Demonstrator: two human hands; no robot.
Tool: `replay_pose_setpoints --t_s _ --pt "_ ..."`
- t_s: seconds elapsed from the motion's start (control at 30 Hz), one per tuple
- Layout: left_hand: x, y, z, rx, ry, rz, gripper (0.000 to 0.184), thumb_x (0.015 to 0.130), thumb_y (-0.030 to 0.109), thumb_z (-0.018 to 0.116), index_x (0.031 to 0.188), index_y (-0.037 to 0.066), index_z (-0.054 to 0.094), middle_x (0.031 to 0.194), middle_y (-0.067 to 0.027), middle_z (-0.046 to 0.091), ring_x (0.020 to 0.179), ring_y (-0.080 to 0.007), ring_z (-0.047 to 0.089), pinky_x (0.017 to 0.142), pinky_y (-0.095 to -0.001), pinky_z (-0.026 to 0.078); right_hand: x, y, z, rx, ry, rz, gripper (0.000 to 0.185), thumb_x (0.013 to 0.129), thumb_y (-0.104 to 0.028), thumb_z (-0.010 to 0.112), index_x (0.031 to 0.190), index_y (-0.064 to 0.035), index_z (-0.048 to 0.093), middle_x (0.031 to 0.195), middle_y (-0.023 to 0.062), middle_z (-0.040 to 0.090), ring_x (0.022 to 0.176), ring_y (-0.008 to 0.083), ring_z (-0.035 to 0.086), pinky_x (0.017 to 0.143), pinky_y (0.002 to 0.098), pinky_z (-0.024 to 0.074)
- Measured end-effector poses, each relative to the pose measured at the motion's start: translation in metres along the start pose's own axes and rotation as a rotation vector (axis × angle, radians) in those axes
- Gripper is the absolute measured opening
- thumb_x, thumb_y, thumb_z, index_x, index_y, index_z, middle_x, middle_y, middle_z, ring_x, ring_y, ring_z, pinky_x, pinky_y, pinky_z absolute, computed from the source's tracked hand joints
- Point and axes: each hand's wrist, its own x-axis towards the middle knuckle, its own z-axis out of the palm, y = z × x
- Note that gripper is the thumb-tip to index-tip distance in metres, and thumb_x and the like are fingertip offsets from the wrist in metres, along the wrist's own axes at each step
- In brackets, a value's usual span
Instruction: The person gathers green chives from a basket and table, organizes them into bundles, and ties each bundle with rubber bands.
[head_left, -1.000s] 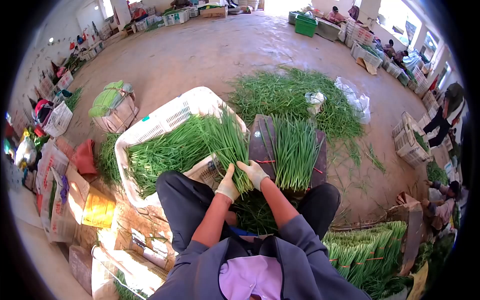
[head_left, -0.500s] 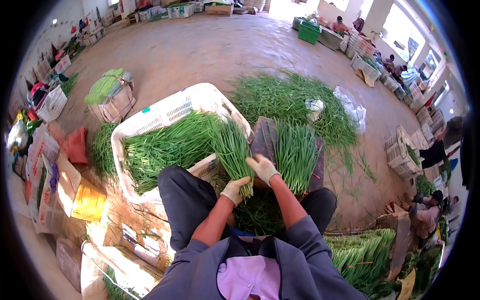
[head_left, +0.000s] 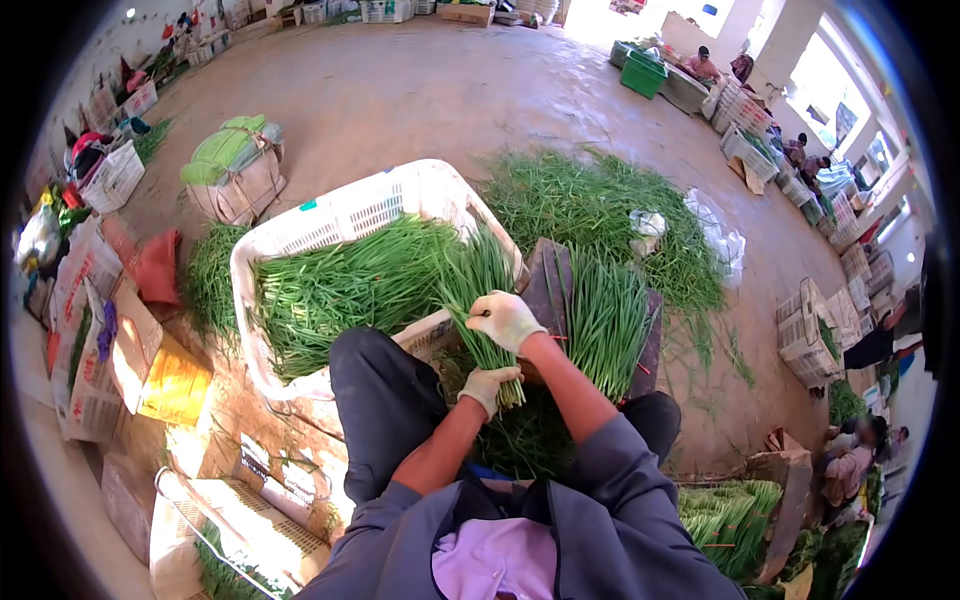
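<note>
My left hand [head_left: 489, 389], in a pale glove, is wrapped round the lower stalks of a green bundle [head_left: 476, 285] between my knees. Over the middle of that bundle, my right hand [head_left: 506, 320] has its gloved fingers curled and pressed together; what they pinch, if anything, is too small to name. Left of the bundle stands a white crate [head_left: 345, 222] with loose green stalks [head_left: 350, 285] lying in it. A second bundle of stalks [head_left: 606, 312] rests to the right on a dark board [head_left: 549, 290].
Loose greens [head_left: 600, 215] and a plastic bag [head_left: 716, 238] lie on the floor ahead. A wrapped bale [head_left: 236, 178] stands at the left. Tied bundles [head_left: 730, 520] are at the lower right. Other people sit along the right wall, by crates [head_left: 808, 335].
My right hand has moved left from beside the bundle to over its stalks, and its fingers have curled in. My left hand keeps its hold lower down. The view has shifted slightly.
</note>
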Motion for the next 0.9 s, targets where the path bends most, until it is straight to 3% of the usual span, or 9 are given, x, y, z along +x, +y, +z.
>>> replay_pose_setpoints --t_s 0.17,0.33,0.47,0.5,0.57,0.6,0.63,0.73,0.9 --pt "0.004 -0.007 0.008 -0.003 0.035 0.025 0.019 0.083 0.001 0.071 0.101 0.000 0.067 0.087 -0.0100 0.071 0.075 -0.0224 0.070 0.068 -0.0353 0.056 -0.032 -0.048 -0.065 0.820 -0.246 0.348 0.018 0.089 -0.012 0.067 0.095 0.0043 0.068 0.078 0.0070 0.069 0.068 0.0118 0.067 0.061 0.0280 0.0549" --pt "0.018 -0.014 -0.005 -0.052 0.035 0.044 0.021 0.081 0.002 0.074 0.101 -0.001 0.068 0.089 -0.0088 0.071 0.079 -0.0222 0.069 0.073 -0.0354 0.055 -0.040 -0.058 -0.127 0.450 -0.538 0.223 0.015 0.083 -0.010 0.072 0.085 0.0045 0.071 0.073 0.0103 0.071 0.067 0.0157 0.070 0.059 0.0292 0.0562" --pt "0.009 -0.007 -0.001 0.043 0.041 0.009 0.021 0.080 0.002 0.076 0.099 -0.001 0.069 0.090 -0.0101 0.071 0.077 -0.0234 0.069 0.070 -0.0365 0.056 -0.001 0.090 -0.118 0.994 0.491 -0.076 0.015 0.088 -0.011 0.065 0.098 -0.0004 0.069 0.085 0.0123 0.070 0.077 0.0193 0.070 0.063 0.0328 0.0571" --pt "0.008 -0.005 0.002 0.040 0.045 0.012 0.022 0.080 0.002 0.076 0.100 -0.001 0.069 0.091 -0.0105 0.071 0.076 -0.0237 0.069 0.069 -0.0369 0.056 0.001 0.095 -0.114 0.359 0.368 0.165 0.015 0.086 -0.013 0.065 0.097 -0.0042 0.069 0.088 0.0111 0.070 0.082 0.0221 0.068 0.070 0.0361 0.0561" --pt "0.018 -0.013 -0.007 0.114 0.129 -0.049 0.024 0.082 0.007 0.075 0.104 -0.001 0.069 0.092 -0.0115 0.071 0.077 -0.0253 0.070 0.065 -0.0384 0.057 -0.025 0.036 -0.104 -0.778 0.217 0.092 0.018 0.082 -0.021 0.070 0.094 -0.0073 0.070 0.087 0.0114 0.069 0.083 0.0297 0.067 0.076 0.0398 0.0544" --pt "0.036 -0.027 -0.024 0.116 0.067 -0.075 0.024 0.085 0.011 0.072 0.105 -0.001 0.069 0.094 -0.0117 0.071 0.078 -0.0254 0.070 0.065 -0.0385 0.057 -0.036 0.035 -0.067 0.029 0.371 0.199 0.022 0.077 -0.030 0.071 0.078 -0.0080 0.071 0.077 0.0114 0.070 0.072 0.0296 0.068 0.068 0.0396 0.0554" --pt "0.029 -0.018 -0.015 0.126 0.050 -0.114 0.022 0.087 0.013 0.069 0.105 0.000 0.070 0.095 -0.0118 0.071 0.080 -0.0250 0.069 0.067 -0.0385 0.058 -0.047 0.035 -0.032 0.154 0.407 -0.050 0.032 0.073 -0.035 0.072 0.087 -0.0057 0.073 0.082 0.0145 0.071 0.078 0.0348 0.068 0.074 0.0420 0.0548" --pt "0.042 -0.008 -0.039 0.069 0.080 -0.120 0.027 0.087 0.012 0.066 0.112 0.001 0.066 0.099 -0.0103 0.071 0.085 -0.0264 0.069 0.071 -0.0384 0.057 -0.045 0.013 0.019 -0.124 -0.015 0.210 0.028 0.070 -0.028 0.075 0.089 -0.0085 0.075 0.085 0.0166 0.070 0.082 0.0361 0.069 0.076 0.0447 0.0548" --pt "0.048 -0.005 -0.059 0.056 -0.028 -0.171 0.031 0.089 0.012 0.066 0.118 0.003 0.062 0.107 -0.0103 0.069 0.096 -0.0267 0.067 0.080 -0.0387 0.056 -0.066 0.027 0.042 0.286 0.217 0.302 0.018 0.068 -0.018 0.074 0.084 -0.0100 0.075 0.081 0.0156 0.069 0.078 0.0340 0.067 0.072 0.0412 0.0535"
